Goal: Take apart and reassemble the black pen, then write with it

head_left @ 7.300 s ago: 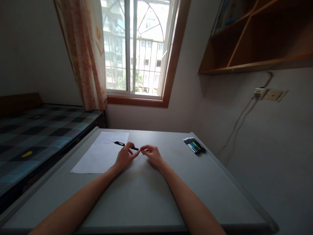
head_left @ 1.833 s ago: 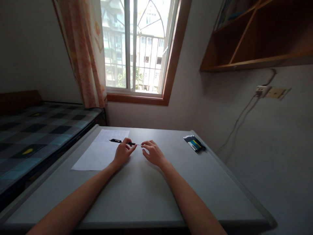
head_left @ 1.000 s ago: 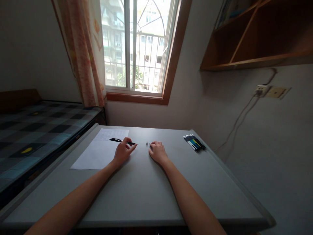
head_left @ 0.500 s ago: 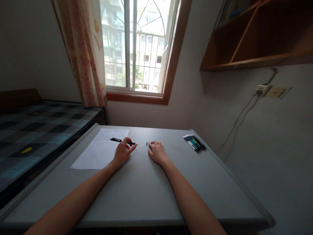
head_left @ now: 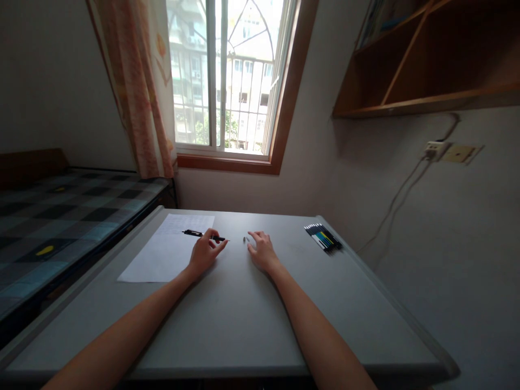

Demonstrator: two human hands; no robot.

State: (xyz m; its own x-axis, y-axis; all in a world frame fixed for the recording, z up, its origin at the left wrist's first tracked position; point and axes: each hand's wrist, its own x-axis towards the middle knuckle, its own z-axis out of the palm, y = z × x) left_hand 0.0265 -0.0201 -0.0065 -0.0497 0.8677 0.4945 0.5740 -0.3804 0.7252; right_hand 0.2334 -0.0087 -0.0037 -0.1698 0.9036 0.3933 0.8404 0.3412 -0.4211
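Note:
My left hand point(head_left: 203, 252) pinches a black pen point(head_left: 193, 233) between thumb and fingers, above the right edge of a white sheet of paper point(head_left: 150, 260). A thin point sticks out of the pen's right end. My right hand point(head_left: 262, 252) rests on the grey table point(head_left: 227, 325) with thumb and forefinger apart. Just left of its fingertips lies a small dark piece point(head_left: 244, 239), with a tiny lighter bit point(head_left: 248, 239) beside it. Both are too small to name.
A flat pack of black, pen-like sticks point(head_left: 324, 239) lies near the table's right edge. Behind the table is a window point(head_left: 217, 81) with a curtain point(head_left: 134, 92). A bed point(head_left: 81, 211) stands at left. A wooden shelf point(head_left: 426, 100) and a socket point(head_left: 436, 149) are on the right wall.
My right hand's thumb and forefinger have opened and drawn slightly right, away from the small pieces, which show more clearly. My left hand and the pen have hardly moved.

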